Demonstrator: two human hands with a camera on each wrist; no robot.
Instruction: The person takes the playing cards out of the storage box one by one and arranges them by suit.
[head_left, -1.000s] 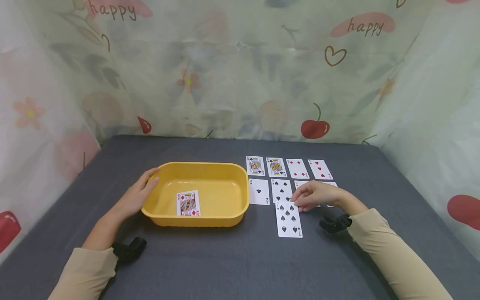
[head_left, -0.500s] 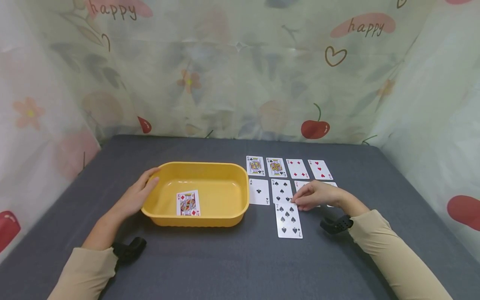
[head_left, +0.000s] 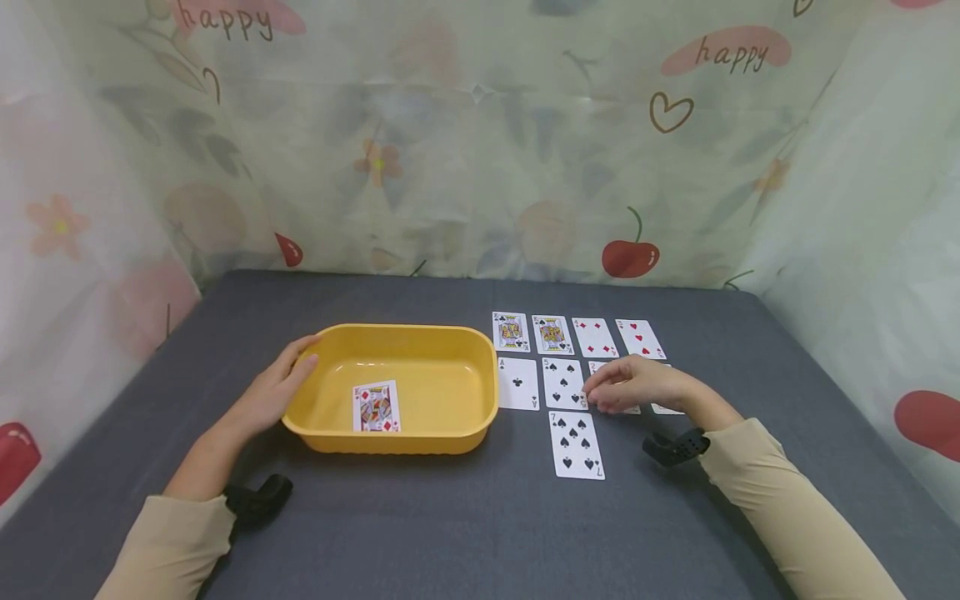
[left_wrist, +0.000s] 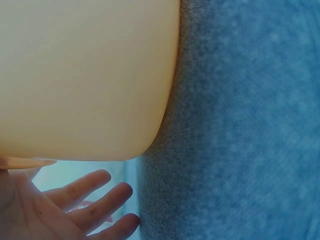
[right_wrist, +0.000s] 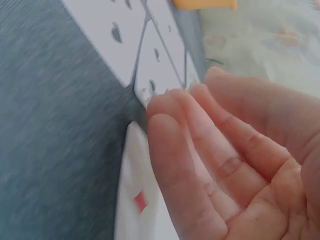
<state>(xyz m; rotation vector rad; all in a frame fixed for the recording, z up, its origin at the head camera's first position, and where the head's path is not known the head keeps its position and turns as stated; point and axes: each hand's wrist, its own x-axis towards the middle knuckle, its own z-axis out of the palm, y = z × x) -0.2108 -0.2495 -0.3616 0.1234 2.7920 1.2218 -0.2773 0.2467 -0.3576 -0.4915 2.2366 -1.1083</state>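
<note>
In the head view, my left hand [head_left: 273,387] rests on the left end of a yellow plastic basin [head_left: 408,443], thumb over the rim. Three of its fingers [left_wrist: 97,212] extend straight and spread outside the basin in the left wrist view. A face card of diamonds [head_left: 377,407] lies inside the basin. My right hand [head_left: 637,383] hovers low over the nearer card row with nothing held, fingertips at the right edge of a spade card [head_left: 564,382]. The seven of spades [head_left: 577,446] lies flat in front of that card. My hand partly covers a red-suited card [right_wrist: 140,202].
Behind lies a row with two black kings [head_left: 511,332], a diamond card [head_left: 596,337] and a heart card [head_left: 641,340]. The ace of clubs [head_left: 517,384] adjoins the basin's right side. Patterned curtains [head_left: 480,167] enclose the dark cloth-covered table [head_left: 420,525].
My right hand has let go of the seven of spades and risen slightly away. The card shifted a little nearer and lies clear of the spade card behind. The left hand stays put.
</note>
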